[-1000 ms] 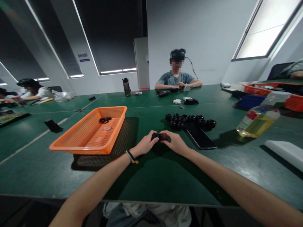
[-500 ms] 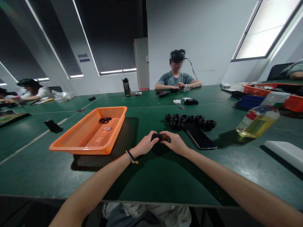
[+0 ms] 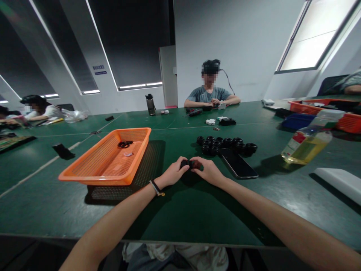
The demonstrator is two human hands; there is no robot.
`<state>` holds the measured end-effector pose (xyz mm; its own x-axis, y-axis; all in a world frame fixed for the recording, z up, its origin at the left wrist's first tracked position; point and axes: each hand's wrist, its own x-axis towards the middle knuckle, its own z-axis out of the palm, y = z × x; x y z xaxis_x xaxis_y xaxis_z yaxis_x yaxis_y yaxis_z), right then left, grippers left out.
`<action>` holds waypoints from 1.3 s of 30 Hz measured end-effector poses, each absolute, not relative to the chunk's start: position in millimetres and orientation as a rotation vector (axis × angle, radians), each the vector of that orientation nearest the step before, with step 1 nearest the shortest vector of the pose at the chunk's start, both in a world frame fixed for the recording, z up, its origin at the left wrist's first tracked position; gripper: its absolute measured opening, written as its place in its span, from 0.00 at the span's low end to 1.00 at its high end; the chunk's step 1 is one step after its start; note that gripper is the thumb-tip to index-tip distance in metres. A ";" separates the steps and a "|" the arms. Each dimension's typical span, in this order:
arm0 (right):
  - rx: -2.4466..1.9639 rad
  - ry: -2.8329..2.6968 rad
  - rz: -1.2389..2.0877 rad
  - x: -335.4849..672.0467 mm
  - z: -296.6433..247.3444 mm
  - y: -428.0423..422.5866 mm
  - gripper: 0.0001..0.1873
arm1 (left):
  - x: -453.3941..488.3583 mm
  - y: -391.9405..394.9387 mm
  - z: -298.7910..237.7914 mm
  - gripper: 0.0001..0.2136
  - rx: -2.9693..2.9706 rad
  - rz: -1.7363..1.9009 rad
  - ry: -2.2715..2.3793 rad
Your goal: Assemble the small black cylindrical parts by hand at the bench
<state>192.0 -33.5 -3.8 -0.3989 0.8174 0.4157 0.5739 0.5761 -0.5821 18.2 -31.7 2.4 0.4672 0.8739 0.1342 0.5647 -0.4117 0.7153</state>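
My left hand (image 3: 172, 174) and my right hand (image 3: 208, 170) meet over the green table (image 3: 197, 210), both pinched on one small black round part (image 3: 187, 163) held between the fingertips. A cluster of several similar black round parts (image 3: 225, 144) lies just beyond my hands. A dark phone (image 3: 238, 165) rests flat to the right of my right hand. To the left stands an orange mesh basket (image 3: 93, 174) with a few small pieces inside, set on a black mat.
A bottle of yellow liquid (image 3: 308, 143) stands at the right, a white flat object (image 3: 340, 181) nearer the edge. Red and blue bins (image 3: 349, 120) sit far right. A person sits across the table; others sit at far left.
Both hands stay pinched on the black part; the fingers shift slightly around it. Nothing else has moved.
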 end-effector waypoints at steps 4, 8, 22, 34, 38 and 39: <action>-1.109 -2.109 0.435 191.3 -5.6 -32.2 0.14 | 18.6 -31.2 2.1 0.12 2.121 0.679 1.201; -1.110 -2.117 0.447 191.8 -6.3 -31.8 0.15 | 18.6 -31.9 2.1 0.12 2.109 0.683 1.197; -1.129 -2.128 0.446 191.8 -3.7 -33.3 0.14 | 18.4 -32.9 2.4 0.13 2.098 0.684 1.185; -1.114 -2.118 0.453 192.5 -9.4 -29.7 0.14 | 18.8 -31.7 1.1 0.12 2.087 0.701 1.203; -1.109 -2.118 0.449 192.9 -9.5 -29.5 0.14 | 18.4 -31.9 0.5 0.12 2.088 0.700 1.188; -1.108 -2.119 0.449 193.1 -9.4 -29.5 0.14 | 18.2 -31.9 0.5 0.12 2.087 0.700 1.183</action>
<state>193.1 -29.5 -9.4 -0.3941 0.8182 0.4186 0.5777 0.5748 -0.5795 18.2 -31.9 0.5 0.4552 0.8797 0.1376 0.5437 -0.3970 0.7395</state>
